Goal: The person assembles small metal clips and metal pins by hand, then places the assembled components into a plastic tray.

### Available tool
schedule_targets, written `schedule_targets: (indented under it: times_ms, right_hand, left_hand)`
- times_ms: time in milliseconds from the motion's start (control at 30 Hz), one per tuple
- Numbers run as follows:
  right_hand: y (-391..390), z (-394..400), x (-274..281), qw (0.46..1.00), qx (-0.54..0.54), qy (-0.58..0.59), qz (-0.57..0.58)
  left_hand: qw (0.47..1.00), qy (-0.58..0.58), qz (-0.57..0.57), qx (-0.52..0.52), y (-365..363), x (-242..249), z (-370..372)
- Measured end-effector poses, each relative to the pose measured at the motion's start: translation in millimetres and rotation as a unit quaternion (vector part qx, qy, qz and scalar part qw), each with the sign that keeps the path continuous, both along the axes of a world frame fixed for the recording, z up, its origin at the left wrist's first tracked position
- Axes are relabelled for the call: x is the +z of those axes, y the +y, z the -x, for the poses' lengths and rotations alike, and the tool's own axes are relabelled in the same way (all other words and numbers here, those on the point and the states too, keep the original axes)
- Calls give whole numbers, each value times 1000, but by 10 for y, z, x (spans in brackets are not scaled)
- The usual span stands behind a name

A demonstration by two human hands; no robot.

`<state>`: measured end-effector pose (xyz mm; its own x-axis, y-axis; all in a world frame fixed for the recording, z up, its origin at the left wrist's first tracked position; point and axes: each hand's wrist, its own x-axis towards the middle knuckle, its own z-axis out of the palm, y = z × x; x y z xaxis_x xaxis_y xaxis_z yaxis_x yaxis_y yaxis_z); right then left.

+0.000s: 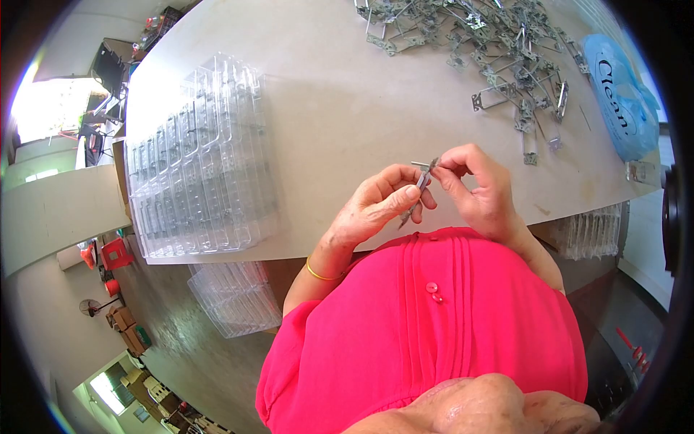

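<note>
A small grey metal part is held between both hands, just above the table's near edge. My left hand grips its long middle section between thumb and fingers. At the part's upper end, my right hand pinches with thumb and forefinger. A thin pin or rod sticks out to the left near that end. Beyond the hands, at the upper right, lies a loose heap of similar metal parts.
Stacked clear plastic trays with metal parts stand on the left of the table. At the right edge is a blue plastic bag. More clear trays sit below the table's near edge.
</note>
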<state>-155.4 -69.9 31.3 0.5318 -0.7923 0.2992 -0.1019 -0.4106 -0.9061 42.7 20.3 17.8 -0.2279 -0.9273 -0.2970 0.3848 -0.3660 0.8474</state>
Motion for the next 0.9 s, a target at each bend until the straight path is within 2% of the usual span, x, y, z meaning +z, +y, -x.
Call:
schedule_targets:
  times_ms: [67,200,267,300,367,433,500,567,600,667,767,900]
  right_hand:
    - [-18,6,10,993,27,110,-18]
    - [-17,43,56,990,36,134,24]
    - [-26,105,118,980,45,173,-84]
    - [-32,120,104,980,46,172,-84]
    - [-36,132,60,967,41,89,-236]
    - [-41,119,24,960,50,60,-268]
    - [-39,96,-45,952,57,32,-298]
    - [-18,32,-124,907,87,-51,-409]
    - [-11,5,-90,908,87,-52,-407]
    - [0,-40,-6,856,87,-70,-505]
    - [16,-72,-87,856,73,-128,-496]
    - [-19,-51,-165,863,46,-134,-484]
  left_hand:
    - [1000,-22,12,-5,-1,-29,10]
    - [996,-82,35,-5,4,-17,-18]
    - [996,-70,46,10,7,-76,-75]
    - [996,-58,58,25,7,-90,-104]
    - [996,-47,64,42,3,-69,-118]
    - [987,6,114,109,-33,-85,-93]
    - [987,4,128,95,-47,-138,-111]
    - [968,-7,206,141,-93,-156,-29]
    - [968,-7,207,140,-111,-163,-9]
    - [958,-11,246,147,-139,-181,23]
    - [951,-2,252,177,-129,-231,88]
    - [952,-11,262,161,-123,-276,40]
